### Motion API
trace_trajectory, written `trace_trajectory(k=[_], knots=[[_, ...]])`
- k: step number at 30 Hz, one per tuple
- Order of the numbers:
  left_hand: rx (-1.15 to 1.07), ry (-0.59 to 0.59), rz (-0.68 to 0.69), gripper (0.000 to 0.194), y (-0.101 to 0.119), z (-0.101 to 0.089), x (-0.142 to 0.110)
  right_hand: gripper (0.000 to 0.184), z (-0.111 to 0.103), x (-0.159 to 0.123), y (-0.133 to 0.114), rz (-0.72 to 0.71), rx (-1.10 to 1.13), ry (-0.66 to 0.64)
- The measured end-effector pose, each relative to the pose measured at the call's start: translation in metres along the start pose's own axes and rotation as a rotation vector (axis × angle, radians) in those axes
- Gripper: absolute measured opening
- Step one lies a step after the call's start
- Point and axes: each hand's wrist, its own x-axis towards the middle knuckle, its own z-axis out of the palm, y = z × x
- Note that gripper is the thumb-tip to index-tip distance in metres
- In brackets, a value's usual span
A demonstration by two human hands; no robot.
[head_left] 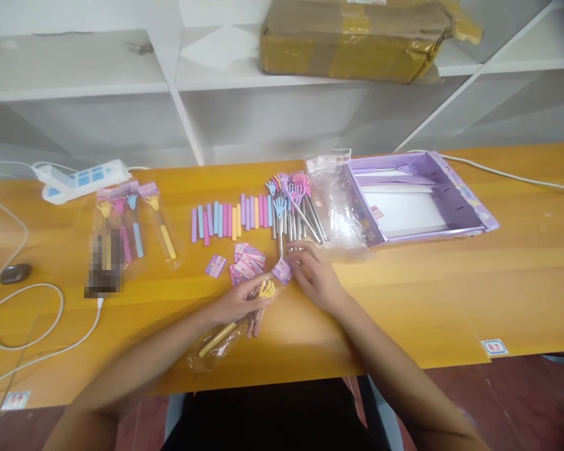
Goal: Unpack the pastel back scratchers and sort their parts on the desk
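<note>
My left hand (239, 302) is closed around a clear plastic bag with a back scratcher (216, 340) in it. The scratcher has a yellow hand-shaped head and a yellow grip, and lies slanted toward me. At the top end of the bag, my right hand (316, 275) pinches a small purple printed card (282, 270). More printed cards (245, 266) lie in a loose pile just beyond my left hand. Past my right fingers are several unbagged scratcher rods (301, 210) with metal shafts and coloured heads.
Coloured grip tubes (230, 216) form a row beside the rods. Bagged back scratchers (162, 225) lie at left, near a power strip (84, 180), a blurred-out object (104, 266) and cables. Clear bags (336, 210) lie against a purple box (418, 200). A taped carton (357, 41) sits on the shelf.
</note>
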Motion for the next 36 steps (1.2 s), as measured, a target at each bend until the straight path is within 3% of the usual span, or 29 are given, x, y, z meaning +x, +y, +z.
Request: trace_trajectory(k=[5,10,12,15,17,19,21,22,24,25,26,27,29,30,31,32,35,36], knots=[[0.043,-0.026,-0.010,0.076,0.001,-0.002,0.001,0.010,-0.016,0.005,0.001,0.051,0.162,-0.051],[0.153,-0.208,-0.125,0.041,0.007,-0.010,0.000,0.032,-0.047,0.010,0.009,0.221,0.145,0.269],[0.181,-0.244,-0.129,0.037,0.009,-0.012,-0.001,0.034,-0.048,0.017,0.001,0.257,0.170,0.279],[0.196,-0.239,-0.100,0.038,0.010,-0.011,-0.003,0.037,-0.027,0.035,-0.020,0.243,0.178,0.049],[0.188,-0.242,-0.097,0.040,0.008,-0.010,-0.003,0.041,-0.008,0.050,-0.032,0.199,0.040,-0.124],[0.164,-0.231,-0.085,0.043,0.006,-0.010,-0.003,0.044,0.002,0.059,-0.038,0.170,-0.137,-0.208],[0.139,-0.202,-0.066,0.045,0.004,-0.011,-0.003,0.043,-0.002,0.059,-0.041,0.166,-0.158,-0.297],[0.131,-0.190,-0.055,0.045,0.004,-0.011,-0.003,0.039,-0.009,0.055,-0.042,0.158,-0.104,-0.401],[0.126,-0.203,-0.036,0.047,0.004,-0.013,-0.003,0.031,-0.032,0.042,-0.046,0.120,0.024,-0.622],[0.128,-0.224,-0.025,0.047,0.004,-0.013,-0.004,0.028,-0.047,0.036,-0.050,0.101,0.058,-0.621],[0.132,-0.250,-0.015,0.048,0.004,-0.013,-0.004,0.025,-0.061,0.030,-0.054,0.086,0.067,-0.495],[0.135,-0.277,-0.007,0.049,0.005,-0.013,-0.004,0.022,-0.076,0.025,-0.060,0.065,0.058,-0.247],[0.148,-0.317,-0.006,0.051,0.004,-0.012,-0.003,0.014,-0.101,0.021,-0.076,-0.005,0.033,0.391],[0.160,-0.320,-0.007,0.051,0.003,-0.012,-0.003,0.011,-0.110,0.021,-0.084,-0.025,0.026,0.594],[0.176,-0.318,-0.011,0.049,0.002,-0.011,-0.003,0.010,-0.116,0.022,-0.092,-0.029,0.028,0.682],[0.195,-0.309,-0.013,0.047,0.001,-0.011,-0.002,0.009,-0.120,0.023,-0.099,-0.025,0.043,0.669],[0.235,-0.275,-0.019,0.043,-0.004,-0.010,-0.002,0.009,-0.119,0.027,-0.114,0.023,0.132,0.438],[0.239,-0.267,-0.010,0.043,-0.005,-0.010,-0.002,0.010,-0.117,0.027,-0.117,0.016,0.159,0.413]])
